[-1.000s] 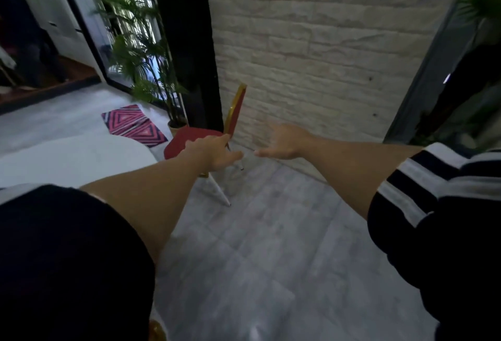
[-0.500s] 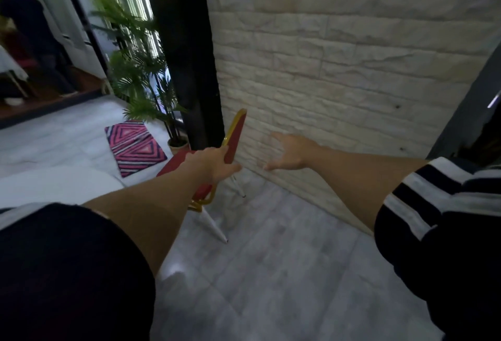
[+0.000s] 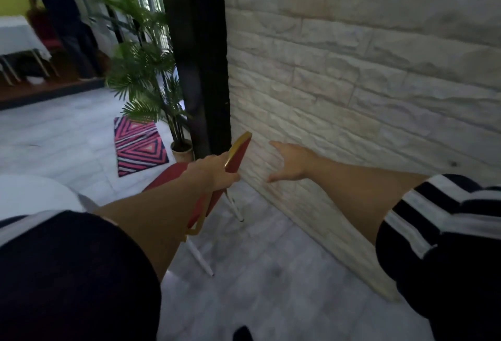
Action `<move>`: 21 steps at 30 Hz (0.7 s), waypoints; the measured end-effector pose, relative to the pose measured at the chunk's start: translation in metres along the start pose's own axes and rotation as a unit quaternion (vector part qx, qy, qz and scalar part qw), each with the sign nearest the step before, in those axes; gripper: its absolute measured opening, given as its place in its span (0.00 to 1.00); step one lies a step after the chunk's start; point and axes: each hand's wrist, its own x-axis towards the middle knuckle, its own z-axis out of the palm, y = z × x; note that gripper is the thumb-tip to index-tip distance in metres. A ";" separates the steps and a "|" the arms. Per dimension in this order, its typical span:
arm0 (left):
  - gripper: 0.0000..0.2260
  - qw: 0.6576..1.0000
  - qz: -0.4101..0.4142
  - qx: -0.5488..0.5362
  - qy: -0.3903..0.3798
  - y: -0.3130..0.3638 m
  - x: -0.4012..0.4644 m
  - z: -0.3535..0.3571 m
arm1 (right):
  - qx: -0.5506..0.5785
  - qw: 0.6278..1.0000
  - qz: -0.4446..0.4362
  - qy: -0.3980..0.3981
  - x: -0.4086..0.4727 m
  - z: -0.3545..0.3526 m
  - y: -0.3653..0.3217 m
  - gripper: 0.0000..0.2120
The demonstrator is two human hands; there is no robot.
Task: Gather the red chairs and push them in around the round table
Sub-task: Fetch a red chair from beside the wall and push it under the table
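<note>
**Left hand closes on the red chair's backrest**

The left hand (image 3: 217,171) now grips the gold-edged backrest of the red chair (image 3: 235,156), fingers wrapped around its edge; a second ago it only reached toward it. The chair stands at centre, beside the black pillar (image 3: 200,56) and the pale stone wall (image 3: 352,69), with its white legs on the grey floor. The right hand (image 3: 291,162) stays open with fingers spread, just right of the backrest and not touching it. The round table (image 3: 32,194) shows at near left, less of it than before. A potted palm (image 3: 141,69) and striped rug (image 3: 138,145) lie farther left.
</note>
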 end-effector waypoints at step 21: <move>0.46 0.980 -0.174 -0.081 -0.056 -0.063 0.254 0.043 | -0.079 0.972 -0.155 -0.158 0.339 0.021 0.044 0.61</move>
